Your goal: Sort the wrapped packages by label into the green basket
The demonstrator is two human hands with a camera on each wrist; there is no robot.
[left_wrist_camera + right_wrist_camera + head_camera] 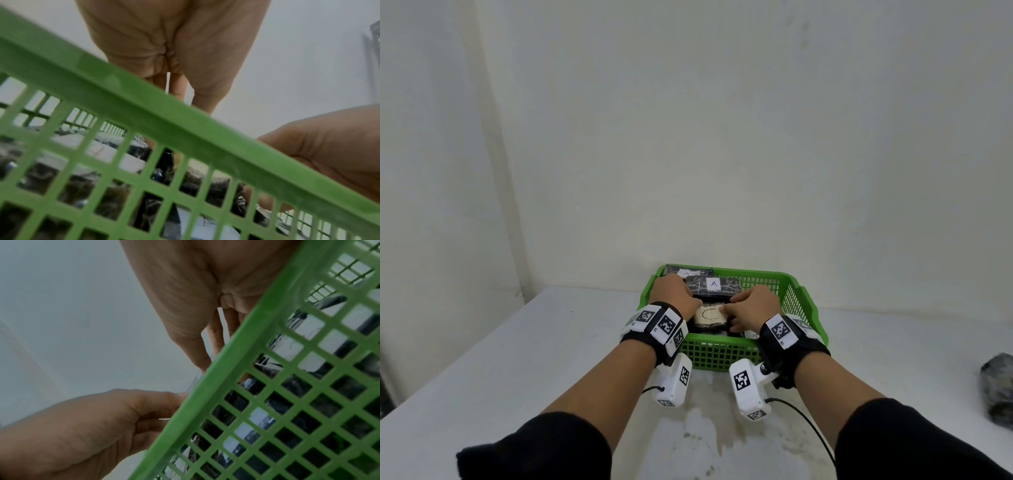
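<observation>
A green mesh basket stands on the white table. Inside lie dark wrapped packages: one labelled A, another behind it with an unreadable label, and nearer me one labelled C. My left hand grips the C package's left edge. My right hand grips its right edge, thumb by the label. In the left wrist view my left hand reaches over the basket rim. The right wrist view shows my right hand dipping behind the rim; both sets of fingertips are hidden.
One more dark wrapped package lies on the table at the far right edge of the head view. A pale wall stands close behind the basket. Cables trail from the wrist cameras over the stained table surface in front of the basket.
</observation>
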